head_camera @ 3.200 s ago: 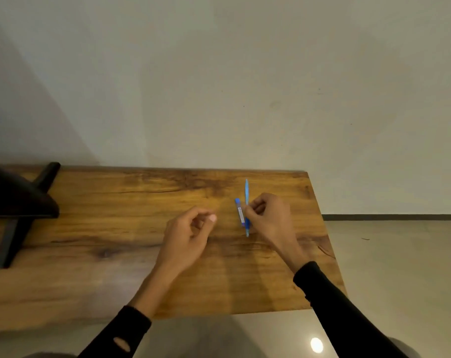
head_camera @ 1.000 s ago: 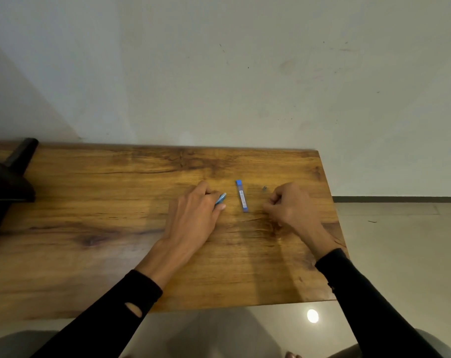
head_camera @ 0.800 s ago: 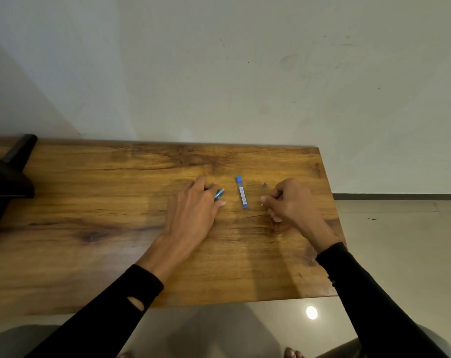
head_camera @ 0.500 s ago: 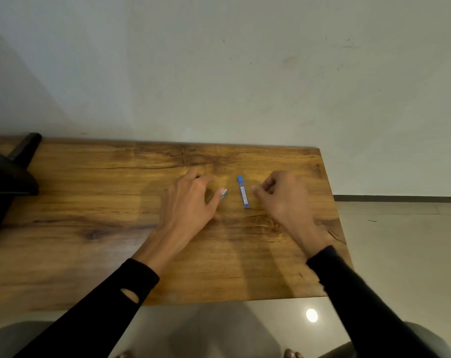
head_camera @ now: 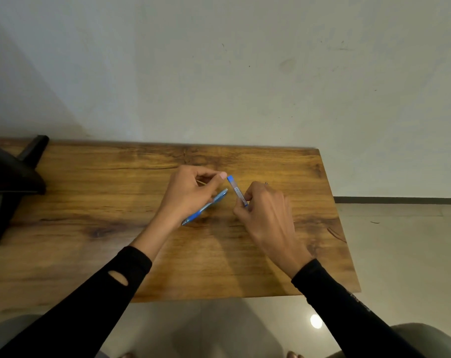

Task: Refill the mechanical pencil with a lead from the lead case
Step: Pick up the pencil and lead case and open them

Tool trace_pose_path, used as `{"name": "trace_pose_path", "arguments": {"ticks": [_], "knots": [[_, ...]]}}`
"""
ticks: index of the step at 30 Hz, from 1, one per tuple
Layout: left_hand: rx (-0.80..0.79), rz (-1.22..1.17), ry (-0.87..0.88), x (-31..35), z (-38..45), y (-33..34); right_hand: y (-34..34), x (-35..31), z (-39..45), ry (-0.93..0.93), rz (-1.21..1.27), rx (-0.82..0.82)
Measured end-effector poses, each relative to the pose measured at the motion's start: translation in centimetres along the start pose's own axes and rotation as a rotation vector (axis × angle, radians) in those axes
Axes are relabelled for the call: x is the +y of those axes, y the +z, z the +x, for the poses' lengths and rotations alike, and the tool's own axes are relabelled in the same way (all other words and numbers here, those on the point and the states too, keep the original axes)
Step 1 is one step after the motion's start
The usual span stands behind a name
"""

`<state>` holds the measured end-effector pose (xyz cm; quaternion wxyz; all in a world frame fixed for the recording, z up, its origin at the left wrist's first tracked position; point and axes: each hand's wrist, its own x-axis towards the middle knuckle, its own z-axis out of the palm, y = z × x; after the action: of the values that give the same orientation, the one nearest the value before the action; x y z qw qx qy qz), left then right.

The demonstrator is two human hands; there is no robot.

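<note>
Lifted off the wooden table (head_camera: 283,254) since half a second ago, the lead case (head_camera: 236,190) now sits pinched at its lower end in the right hand (head_camera: 267,215), tilted with its blue cap up and toward the wall. Beside that cap, touching or nearly so (I cannot tell which), is the thumb tip of the left hand (head_camera: 190,195). Its other fingers are curled around the mechanical pencil (head_camera: 206,206), which slants below the lead case, one end poking out just left of it, the other near the wrist.
</note>
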<state>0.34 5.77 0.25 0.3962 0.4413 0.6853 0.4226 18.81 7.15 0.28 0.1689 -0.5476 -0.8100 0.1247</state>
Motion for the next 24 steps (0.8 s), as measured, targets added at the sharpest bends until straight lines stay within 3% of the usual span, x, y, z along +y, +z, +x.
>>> {"name": "trace_pose_path", "arguments": {"ticks": [5,16,21,24], "knots": [[-0.073,-0.122,-0.062,0.2,-0.5,0.4,0.1,-0.2,-1.3,-0.130,0.017,0.050],[0.021,-0.129,-0.001,0.0,-0.2,1.2,0.3,1.3,-2.5,-0.036,0.024,0.000],[-0.102,0.158,-0.004,-1.4,-0.6,2.6,-0.5,2.9,-2.9,0.064,0.044,0.008],[-0.098,0.232,-0.003,-2.0,-1.1,4.2,-1.2,3.2,-2.6,0.110,0.039,0.039]]}}
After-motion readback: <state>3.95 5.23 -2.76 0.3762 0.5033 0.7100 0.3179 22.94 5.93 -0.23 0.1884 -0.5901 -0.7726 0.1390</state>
